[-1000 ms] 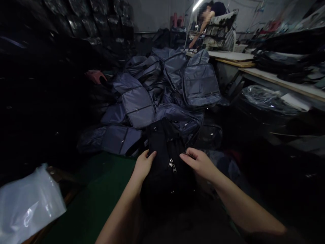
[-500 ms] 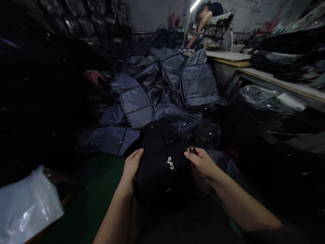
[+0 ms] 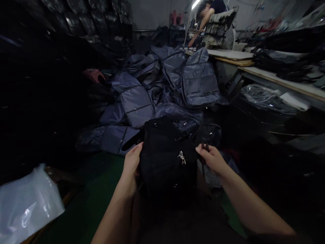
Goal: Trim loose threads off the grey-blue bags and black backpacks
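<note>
The left hand (image 3: 131, 162) grips the edge of the black backpack (image 3: 165, 162), steadying it well in front of the pile of slate-blue bags (image 3: 137, 106), while the right hand (image 3: 212, 159) neatly pinches a dark strap (image 3: 203, 147), keeping good control!

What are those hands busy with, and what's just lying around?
In use:
black backpack
its zipper pulls
dark strap
left hand
right hand

Lying about:
pile of grey-blue bags
clear plastic bag
long work table

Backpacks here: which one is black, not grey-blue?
The black backpack at the person's left hand, with silver zipper pulls; the piled backpacks behind it are grey-blue.
</note>
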